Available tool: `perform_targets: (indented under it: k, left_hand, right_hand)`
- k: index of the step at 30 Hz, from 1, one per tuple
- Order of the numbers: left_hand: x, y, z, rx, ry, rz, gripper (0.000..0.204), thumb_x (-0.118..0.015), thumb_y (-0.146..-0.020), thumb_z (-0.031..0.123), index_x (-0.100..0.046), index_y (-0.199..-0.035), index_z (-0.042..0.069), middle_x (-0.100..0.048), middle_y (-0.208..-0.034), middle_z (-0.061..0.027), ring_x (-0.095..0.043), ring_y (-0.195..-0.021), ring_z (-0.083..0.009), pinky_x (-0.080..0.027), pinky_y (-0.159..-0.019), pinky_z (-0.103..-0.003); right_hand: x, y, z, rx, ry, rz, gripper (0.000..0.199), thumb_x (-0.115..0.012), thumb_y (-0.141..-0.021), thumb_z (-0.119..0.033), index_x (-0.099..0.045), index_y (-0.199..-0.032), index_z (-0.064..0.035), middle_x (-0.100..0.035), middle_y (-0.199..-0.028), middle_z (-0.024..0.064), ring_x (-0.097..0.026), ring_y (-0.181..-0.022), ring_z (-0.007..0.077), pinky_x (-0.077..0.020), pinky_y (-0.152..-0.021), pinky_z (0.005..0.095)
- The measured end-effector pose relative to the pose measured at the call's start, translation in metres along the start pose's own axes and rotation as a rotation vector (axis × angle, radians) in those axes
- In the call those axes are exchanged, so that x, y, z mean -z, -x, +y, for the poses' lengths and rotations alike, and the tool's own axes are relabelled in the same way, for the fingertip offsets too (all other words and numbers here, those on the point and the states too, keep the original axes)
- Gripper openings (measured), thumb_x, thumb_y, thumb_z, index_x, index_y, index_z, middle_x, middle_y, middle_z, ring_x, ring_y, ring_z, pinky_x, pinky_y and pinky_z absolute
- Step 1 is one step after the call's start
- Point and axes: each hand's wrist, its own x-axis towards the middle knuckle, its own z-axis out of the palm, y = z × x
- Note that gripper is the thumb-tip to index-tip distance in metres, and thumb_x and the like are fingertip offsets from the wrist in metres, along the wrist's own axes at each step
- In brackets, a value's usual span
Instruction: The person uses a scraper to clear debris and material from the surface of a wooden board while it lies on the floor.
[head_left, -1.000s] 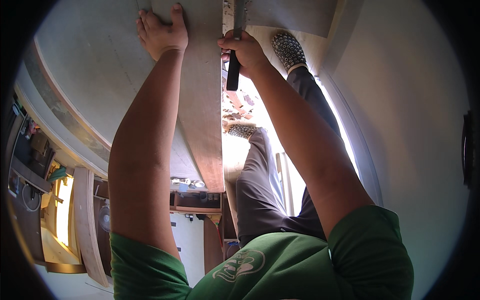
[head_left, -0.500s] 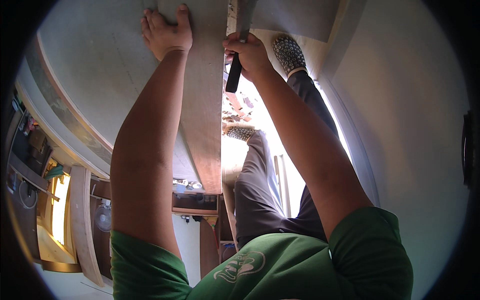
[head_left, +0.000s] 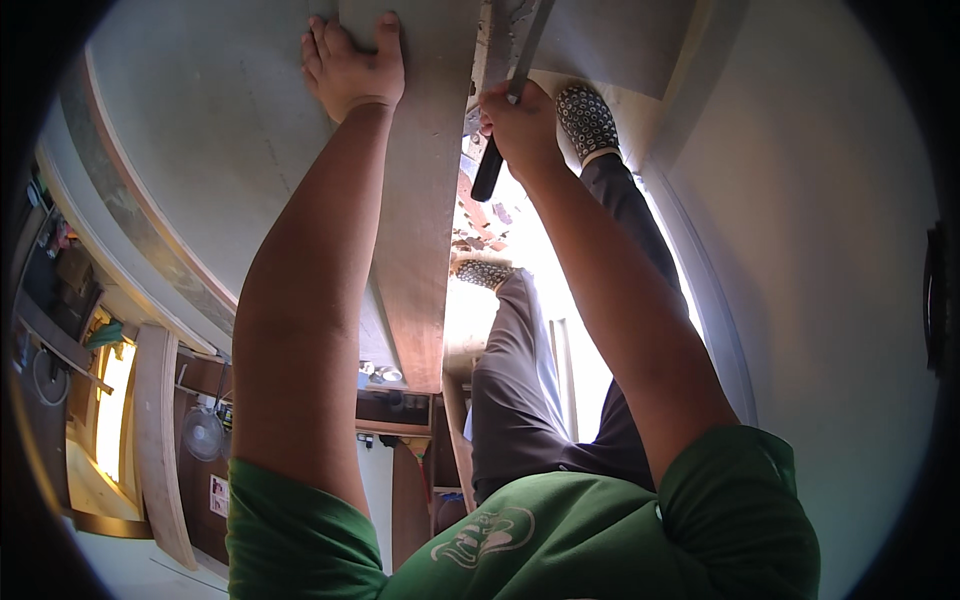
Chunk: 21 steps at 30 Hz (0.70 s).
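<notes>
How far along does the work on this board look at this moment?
Done: nothing finished shows. In hand: the left hand lies flat on the long wooden board, steadying it, while the right hand grips a black-handled tool at the board's right edge. Left: cannot tell, since the edge runs out of view.

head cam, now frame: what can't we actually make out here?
- Tool in the right hand: head view, blade cut off by the top edge; kind unclear.
- Board under the left hand: far end cut off at top.
- Floor between the shoes: blown out by glare.
- Shelf clutter: too small.
</notes>
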Motion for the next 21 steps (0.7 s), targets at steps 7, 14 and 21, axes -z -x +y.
perform_targets:
  k: [7,14,21]
  left_hand:
    - [0.001,0.0,0.003,0.007,0.012,-0.003,0.084,-0.053,-0.086,0.065,-0.045,-0.14,0.0,-0.038,-0.153,-0.0145,-0.03,-0.144,-0.0321,-0.025,-0.116,-0.045]
    - [0.001,0.0,0.003,0.009,0.033,-0.003,0.082,-0.053,-0.085,0.064,-0.046,-0.139,0.002,-0.039,-0.153,-0.0143,-0.029,-0.144,-0.0308,-0.022,-0.117,-0.046]
    - [0.0,0.0,0.002,0.007,0.043,0.004,0.082,-0.054,-0.085,0.065,-0.046,-0.139,0.003,-0.039,-0.153,-0.0144,-0.029,-0.144,-0.0309,-0.021,-0.118,-0.045]
  right_hand:
    - [-0.006,-0.003,-0.005,-0.006,-0.094,-0.119,0.012,-0.07,-0.085,-0.01,-0.063,-0.09,-0.0027,-0.064,-0.073,0.0045,-0.057,-0.055,0.011,-0.0463,-0.051,0.026]
    - [-0.011,-0.012,0.007,0.143,0.257,0.048,0.014,-0.069,-0.083,-0.014,-0.062,-0.08,-0.0025,-0.062,-0.062,0.0069,-0.061,-0.054,0.0162,-0.0484,-0.052,0.0331]
    - [-0.016,0.0,-0.005,0.23,0.366,0.185,0.014,-0.066,-0.084,-0.015,-0.062,-0.08,-0.0025,-0.062,-0.061,0.0105,-0.064,-0.056,0.0211,-0.0495,-0.054,0.0361]
